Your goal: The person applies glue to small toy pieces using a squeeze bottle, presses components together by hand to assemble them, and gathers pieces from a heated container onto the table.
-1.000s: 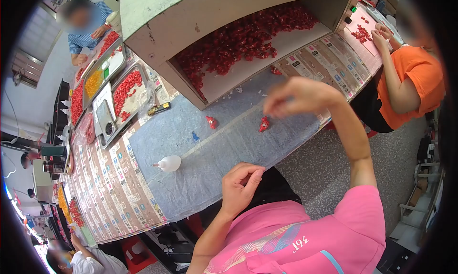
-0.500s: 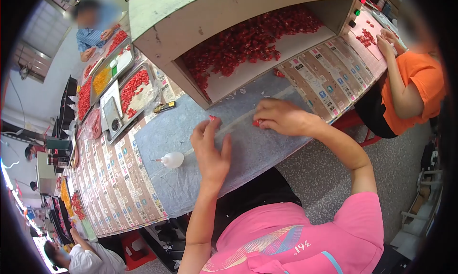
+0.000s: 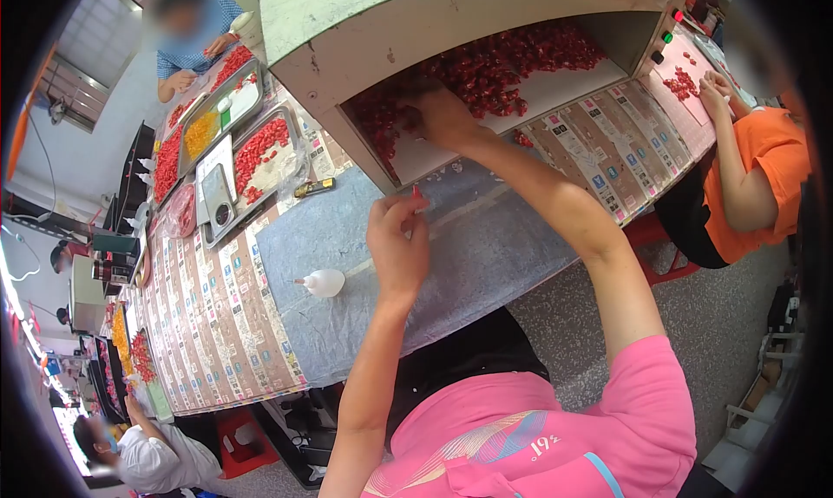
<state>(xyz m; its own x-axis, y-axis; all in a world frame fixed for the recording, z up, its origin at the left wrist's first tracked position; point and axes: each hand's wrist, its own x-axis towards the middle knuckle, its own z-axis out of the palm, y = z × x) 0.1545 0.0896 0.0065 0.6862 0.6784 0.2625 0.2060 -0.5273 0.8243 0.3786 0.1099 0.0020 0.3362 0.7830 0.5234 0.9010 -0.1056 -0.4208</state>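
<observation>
My left hand (image 3: 399,242) is raised over the blue-grey cloth (image 3: 468,255), its fingers curled in a pinch. A small red piece (image 3: 417,193) shows at its fingertips. My right hand (image 3: 442,121) reaches into the open-fronted box (image 3: 317,86), at the left part of a heap of shiny red pieces (image 3: 486,68). Shadow hides its fingertips, so I cannot tell whether they grip anything. A white squeeze bottle (image 3: 324,283) with a thin tip lies on the cloth, left of my left hand. One red piece (image 3: 522,139) rests by the box's front edge.
Trays of red pieces (image 3: 260,147) and yellow pieces (image 3: 201,132) stand at the left, with a phone (image 3: 217,194) beside them. A yellow-and-black cutter (image 3: 314,187) lies near the box. Co-workers sit at the far left, lower left and right, one in an orange shirt (image 3: 764,160).
My right hand has left the cloth and gone forward and left into the box. My left hand has shifted slightly right, and its fingers have curled in. The view has shifted slightly.
</observation>
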